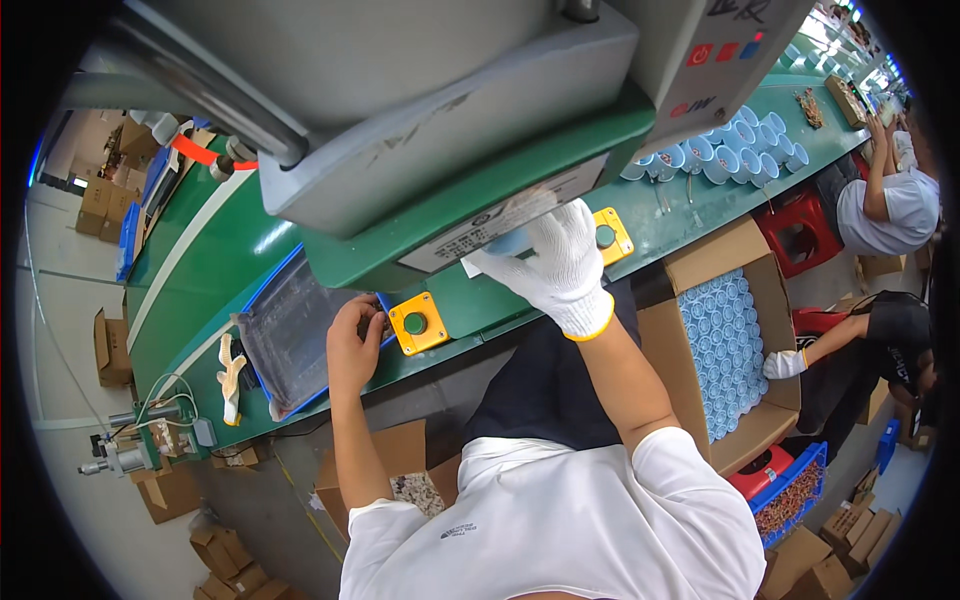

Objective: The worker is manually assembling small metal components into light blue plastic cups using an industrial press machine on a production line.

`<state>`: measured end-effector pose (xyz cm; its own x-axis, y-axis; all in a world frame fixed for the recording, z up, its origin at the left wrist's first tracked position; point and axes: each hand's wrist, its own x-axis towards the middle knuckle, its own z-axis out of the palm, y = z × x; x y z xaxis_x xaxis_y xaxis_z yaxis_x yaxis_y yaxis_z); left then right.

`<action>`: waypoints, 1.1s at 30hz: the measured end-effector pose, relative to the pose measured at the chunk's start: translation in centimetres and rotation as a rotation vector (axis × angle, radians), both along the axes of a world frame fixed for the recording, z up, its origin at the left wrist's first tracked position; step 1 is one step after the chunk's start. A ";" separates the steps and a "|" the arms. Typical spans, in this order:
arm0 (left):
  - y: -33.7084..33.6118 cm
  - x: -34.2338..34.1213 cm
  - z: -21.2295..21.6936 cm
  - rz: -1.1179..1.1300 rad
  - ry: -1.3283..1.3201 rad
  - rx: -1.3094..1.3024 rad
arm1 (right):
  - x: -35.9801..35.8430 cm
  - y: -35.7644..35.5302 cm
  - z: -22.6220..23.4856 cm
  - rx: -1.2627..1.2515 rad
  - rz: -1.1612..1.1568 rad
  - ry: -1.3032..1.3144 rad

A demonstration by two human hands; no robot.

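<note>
Under the overhanging machine head (470, 190), my right hand (560, 260), in a white knit glove with a yellow cuff, is closed round a light blue cup (512, 242). Most of that cup is hidden by the machine and my fingers. My bare left hand (356, 338) is at the bench edge, beside a blue tray (262, 372) with a dark grey lining. Its fingers are curled, and what they hold, if anything, cannot be made out. One yellow button box (418, 322) with a green button lies between my hands; another (610, 236) is just right of the gloved hand.
Light blue cups (722, 165) stand in a group on the green bench (690, 215). At my right, an open carton (755, 440) holds many more, with a co-worker's gloved hand (785, 364) at its side. A loose glove (231, 380) lies left of the tray. Another person sits farther right.
</note>
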<state>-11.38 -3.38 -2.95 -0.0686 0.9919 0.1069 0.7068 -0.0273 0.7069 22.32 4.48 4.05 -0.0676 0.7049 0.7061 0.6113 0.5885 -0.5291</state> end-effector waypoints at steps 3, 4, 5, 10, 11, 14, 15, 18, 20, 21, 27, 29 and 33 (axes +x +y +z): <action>0.2 -0.2 -0.2 0.004 -0.014 0.010 | -0.3 0.2 0.2 0.100 0.034 0.030; 0.2 -0.2 0.0 0.008 -0.014 0.014 | -0.4 0.1 0.4 0.084 0.007 -0.002; 0.3 0.0 0.4 -0.004 -0.006 0.019 | -0.6 0.2 0.7 0.081 -0.005 -0.018; 0.4 0.5 1.5 -0.072 0.112 0.201 | -1.0 0.4 3.7 -0.197 -0.004 -0.119; 0.4 0.8 1.7 -0.085 0.131 0.262 | -0.9 0.3 4.3 -0.290 0.040 -0.084; -1.6 3.8 1.3 -0.105 0.105 0.383 | 1.8 -1.0 2.0 0.033 0.033 -0.004; -2.7 5.0 1.7 -0.135 0.094 0.418 | 2.4 -1.0 -0.2 0.225 0.014 0.156; -3.7 6.6 1.7 -0.189 0.174 0.516 | 6.7 -2.9 -5.8 0.223 -0.150 0.020; -3.2 7.1 0.8 -0.149 0.135 0.594 | 7.8 -2.3 -6.1 0.294 -0.081 -0.024; -3.3 7.3 0.4 -0.143 0.133 0.607 | 8.4 -2.2 -6.4 0.293 -0.049 -0.056; -2.9 8.4 -0.5 -0.125 0.232 0.763 | 9.6 -0.7 -6.3 0.251 -0.113 -0.086; -2.6 8.8 0.6 -0.104 0.276 0.738 | 10.6 -0.4 -6.0 0.143 -0.014 -0.043; -1.1 7.8 0.8 -0.010 0.109 0.563 | 10.0 0.3 -8.5 0.064 -0.003 0.438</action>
